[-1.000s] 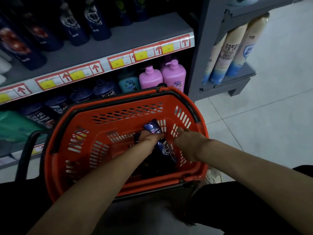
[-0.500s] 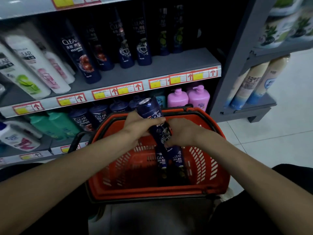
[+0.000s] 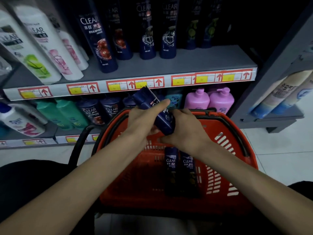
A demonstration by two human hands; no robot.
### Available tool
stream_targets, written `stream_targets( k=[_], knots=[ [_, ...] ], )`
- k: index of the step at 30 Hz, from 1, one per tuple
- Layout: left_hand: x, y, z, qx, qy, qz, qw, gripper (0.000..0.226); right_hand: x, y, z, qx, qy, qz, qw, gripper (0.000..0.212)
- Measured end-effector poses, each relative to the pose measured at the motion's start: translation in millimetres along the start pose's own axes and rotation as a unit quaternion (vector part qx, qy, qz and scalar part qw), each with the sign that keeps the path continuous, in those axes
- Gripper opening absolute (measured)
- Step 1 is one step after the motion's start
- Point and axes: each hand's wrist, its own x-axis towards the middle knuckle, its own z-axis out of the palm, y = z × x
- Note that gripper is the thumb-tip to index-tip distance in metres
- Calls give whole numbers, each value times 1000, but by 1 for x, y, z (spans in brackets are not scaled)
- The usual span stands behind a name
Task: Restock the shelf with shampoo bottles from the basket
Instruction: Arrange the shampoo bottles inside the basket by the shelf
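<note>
**Head view.** Both hands grip one dark-blue shampoo bottle (image 3: 156,114) above the far rim of the orange basket (image 3: 218,128). The left hand (image 3: 142,122) wraps its middle, with one digit laid across the label. The right hand (image 3: 186,131) holds its lower end. The bottle's long axis slants from the right hand up and to the far left, and its upper end overlaps the price strip (image 3: 94,88) of the shelf (image 3: 203,61). The matching row of dark bottles (image 3: 147,36) stands farther and higher, with bare shelf to its right; the left hand is the nearer to it. Two more bottles (image 3: 171,167) lie in the basket. Half a second earlier the bottle sat lower, about rim height. One second earlier both hands were down inside the basket.
</note>
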Motion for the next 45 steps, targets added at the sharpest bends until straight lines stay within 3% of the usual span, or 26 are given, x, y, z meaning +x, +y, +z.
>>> stream_targets(
  k=[5, 9, 13, 17, 21, 25, 28, 32, 36, 39, 42, 45],
  knots=[
    [5, -3, 2, -7, 1, -11, 1000, 54, 5, 0, 10, 54, -3, 42, 998, 59],
    [5, -7, 3, -10, 0, 3, 1000, 63, 6, 2, 8, 161, -24, 78, 984, 60],
    [9, -4, 0, -23, 5, 12, 1000, 77, 3, 1, 2, 274, -40, 126, 953, 76],
    [9, 4, -5, -53, -8, -15, 998, 82, -1, -4, -7, 367, -36, 185, 911, 60],
    [10, 7, -12, -69, -25, -13, 997, 70, -5, -5, -23, 537, -59, 217, 813, 43],
    [10, 4, -16, -79, -35, 0, 996, 41, -6, 0, -31, 670, -91, 202, 709, 31],
    [10, 2, -18, -67, -48, 21, 996, 22, -7, 1, -36, 721, -106, 174, 662, 41],
    [4, 5, -19, -51, -109, 50, 992, 26, -11, 1, -41, 764, -117, 138, 619, 46],
    [-2, 8, -19, -29, -122, 85, 988, 41, -11, -2, -46, 773, -100, 111, 617, 42],
    [-1, 10, -21, -32, -94, 101, 990, 51, -11, -6, -47, 759, -85, 99, 638, 37],
    [-3, 13, -24, -35, -88, 115, 989, 46, -10, -10, -41, 721, -45, 113, 682, 37],
    [-6, 16, -27, -7, -101, 144, 984, 39, -9, -17, -32, 659, -2, 130, 741, 51]
  ],
)
